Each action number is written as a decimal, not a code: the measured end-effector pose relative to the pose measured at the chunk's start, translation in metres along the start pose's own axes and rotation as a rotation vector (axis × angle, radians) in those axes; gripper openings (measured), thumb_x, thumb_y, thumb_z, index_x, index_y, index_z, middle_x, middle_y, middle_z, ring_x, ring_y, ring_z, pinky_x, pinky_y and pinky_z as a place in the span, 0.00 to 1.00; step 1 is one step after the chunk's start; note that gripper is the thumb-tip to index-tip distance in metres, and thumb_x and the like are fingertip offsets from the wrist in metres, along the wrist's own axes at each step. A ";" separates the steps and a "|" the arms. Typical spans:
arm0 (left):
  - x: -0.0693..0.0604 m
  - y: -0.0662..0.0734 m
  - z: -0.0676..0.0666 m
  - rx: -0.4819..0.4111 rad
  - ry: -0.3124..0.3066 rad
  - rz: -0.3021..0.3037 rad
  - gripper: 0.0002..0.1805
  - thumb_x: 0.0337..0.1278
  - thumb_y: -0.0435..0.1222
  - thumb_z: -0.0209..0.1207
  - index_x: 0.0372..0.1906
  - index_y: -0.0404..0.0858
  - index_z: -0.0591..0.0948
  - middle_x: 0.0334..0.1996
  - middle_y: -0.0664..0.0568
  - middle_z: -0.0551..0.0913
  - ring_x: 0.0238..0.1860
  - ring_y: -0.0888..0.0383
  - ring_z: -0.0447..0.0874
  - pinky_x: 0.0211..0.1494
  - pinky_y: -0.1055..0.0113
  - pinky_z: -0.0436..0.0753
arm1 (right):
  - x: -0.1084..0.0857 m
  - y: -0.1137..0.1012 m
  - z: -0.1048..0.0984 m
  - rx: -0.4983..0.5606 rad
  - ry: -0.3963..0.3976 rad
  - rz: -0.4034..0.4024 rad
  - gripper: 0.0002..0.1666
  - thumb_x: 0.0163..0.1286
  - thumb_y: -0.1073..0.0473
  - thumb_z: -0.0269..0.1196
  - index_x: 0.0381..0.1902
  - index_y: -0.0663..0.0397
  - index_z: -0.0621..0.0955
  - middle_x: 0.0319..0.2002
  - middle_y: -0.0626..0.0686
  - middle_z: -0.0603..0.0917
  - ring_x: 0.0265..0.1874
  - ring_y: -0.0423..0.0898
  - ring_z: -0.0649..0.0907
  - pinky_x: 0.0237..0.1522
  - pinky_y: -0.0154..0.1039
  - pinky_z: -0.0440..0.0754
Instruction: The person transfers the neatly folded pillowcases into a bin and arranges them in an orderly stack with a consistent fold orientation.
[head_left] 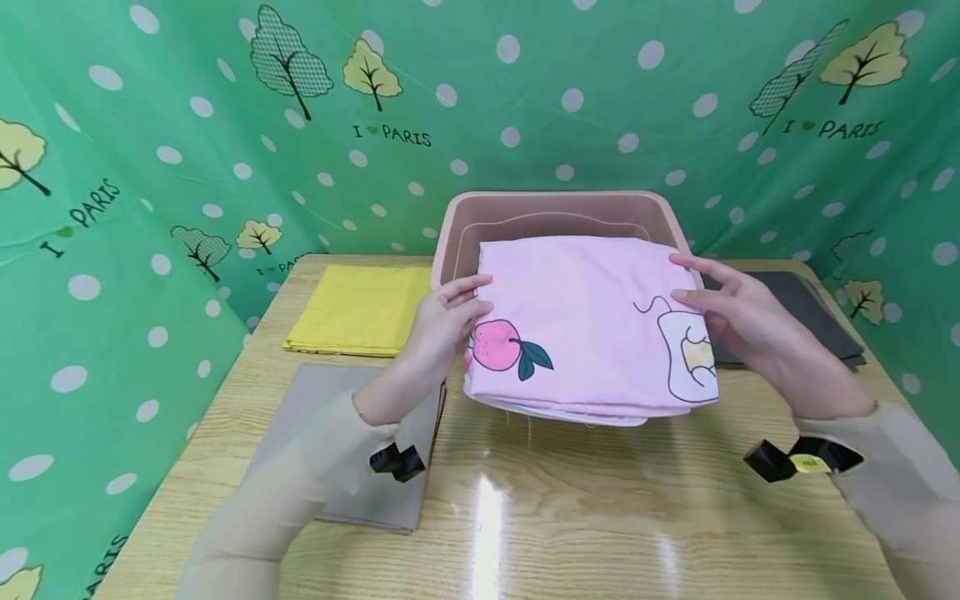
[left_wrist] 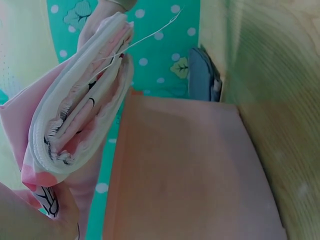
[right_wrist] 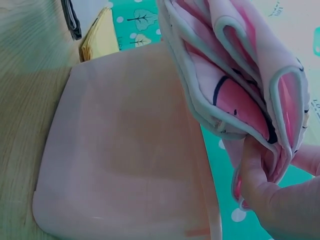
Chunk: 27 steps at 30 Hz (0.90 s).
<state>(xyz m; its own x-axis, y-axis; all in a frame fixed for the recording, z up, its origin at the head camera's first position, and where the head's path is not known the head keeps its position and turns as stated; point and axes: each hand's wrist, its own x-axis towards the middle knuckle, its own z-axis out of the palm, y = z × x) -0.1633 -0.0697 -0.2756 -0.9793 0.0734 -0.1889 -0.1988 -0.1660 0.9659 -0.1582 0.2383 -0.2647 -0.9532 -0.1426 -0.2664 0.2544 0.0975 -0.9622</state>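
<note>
A folded pink cloth (head_left: 585,317), printed with a peach and a white cartoon figure, is held up in front of the opening of a pink plastic bin (head_left: 562,198). My left hand (head_left: 438,329) grips its left edge between thumb and fingers. At the opposite edge, my right hand (head_left: 742,312) pinches it the same way. Stacked folds of the cloth (left_wrist: 82,100), with pale edging and a loose thread, show in the left wrist view. In the right wrist view the thumb presses into the layers (right_wrist: 245,105), beside the bin's outer wall (right_wrist: 125,145).
Folded yellow cloth (head_left: 360,308) lies left of the bin, with a folded grey cloth (head_left: 352,450) nearer the front. Dark grey cloth (head_left: 795,317) lies to the right. All rest on a wooden table (head_left: 585,508). A green printed curtain (head_left: 510,100) surrounds the back and sides.
</note>
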 end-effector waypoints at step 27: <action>0.045 0.023 0.004 -0.018 0.082 -0.006 0.18 0.52 0.26 0.55 0.50 0.37 0.77 0.52 0.51 0.74 0.45 0.60 0.73 0.50 0.70 0.73 | 0.041 -0.029 -0.006 0.108 -0.004 0.062 0.43 0.56 0.55 0.64 0.67 0.41 0.57 0.34 0.39 0.80 0.31 0.38 0.81 0.30 0.34 0.77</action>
<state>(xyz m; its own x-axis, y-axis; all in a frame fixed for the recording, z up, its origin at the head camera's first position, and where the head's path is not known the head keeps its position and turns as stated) -0.2116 -0.0661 -0.2616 -0.9778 -0.0060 -0.2096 -0.2049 -0.1838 0.9614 -0.2058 0.2353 -0.2476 -0.9347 -0.1433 -0.3253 0.3288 -0.0004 -0.9444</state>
